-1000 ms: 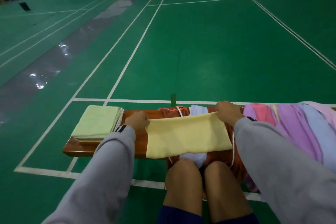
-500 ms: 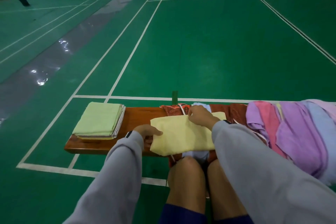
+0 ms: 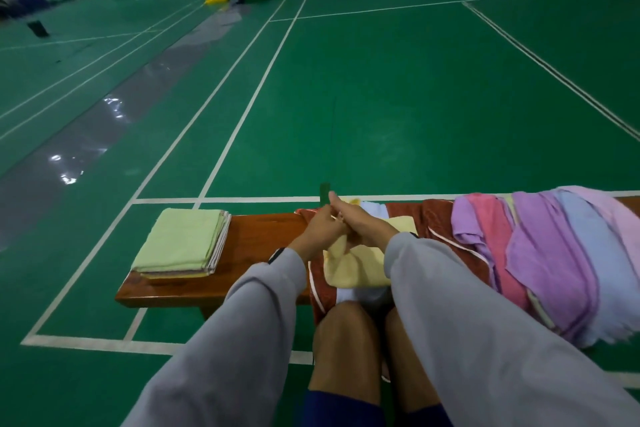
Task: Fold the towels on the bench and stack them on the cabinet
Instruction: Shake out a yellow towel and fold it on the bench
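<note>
Dim, even indoor light, white glare patches on the grey floor strip (image 3: pixel 83 163), soft blur throughout, wide-angle bending at edges

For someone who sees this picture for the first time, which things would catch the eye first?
The left hand and right hand meet over the bench, holding a yellow towel. A bright towel pile, pink, purple and blue, drapes the bench's right side. A neat folded stack, green on top, sits at its left end.

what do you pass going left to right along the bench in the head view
stack of folded towels → bare bench wood → left hand → right hand, both holding the yellow towel → pile of unfolded towels, purple, pink and blue
</note>
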